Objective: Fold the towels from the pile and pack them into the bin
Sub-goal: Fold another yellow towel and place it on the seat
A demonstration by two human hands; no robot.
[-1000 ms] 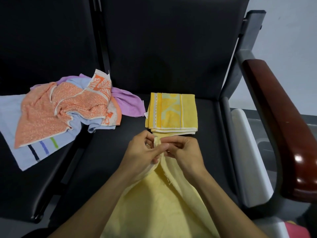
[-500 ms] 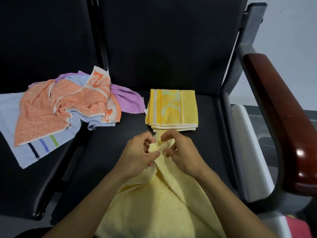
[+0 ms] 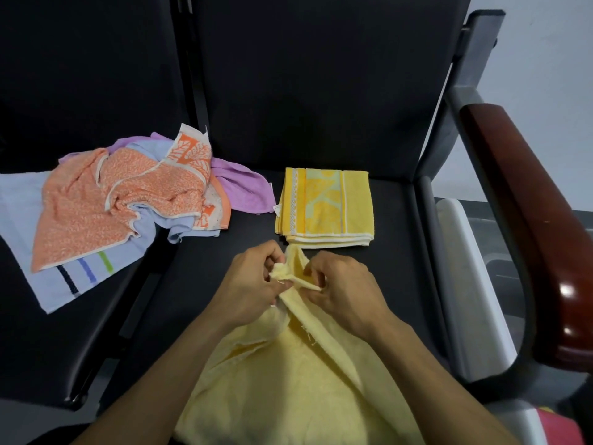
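Note:
A pale yellow towel (image 3: 288,387) hangs bunched from my hands down toward my lap. My left hand (image 3: 248,287) pinches its crumpled corner, and my right hand (image 3: 345,290) pinches the edge just beside it. Behind my hands a folded yellow patterned towel (image 3: 324,207) lies flat on the black seat (image 3: 398,252). On the left sits the unfolded pile: an orange towel (image 3: 128,200) on top, a light blue striped towel (image 3: 64,284) beneath and a purple towel (image 3: 244,187) at the back. No bin is clearly in view.
A dark red wooden armrest (image 3: 526,220) on a grey metal frame runs down the right side. A white object (image 3: 471,284) lies beyond the seat's right edge. A gap separates the two black seats on the left.
My hands have drawn slightly apart, spreading the pale yellow towel's corner between them. The piles have not moved.

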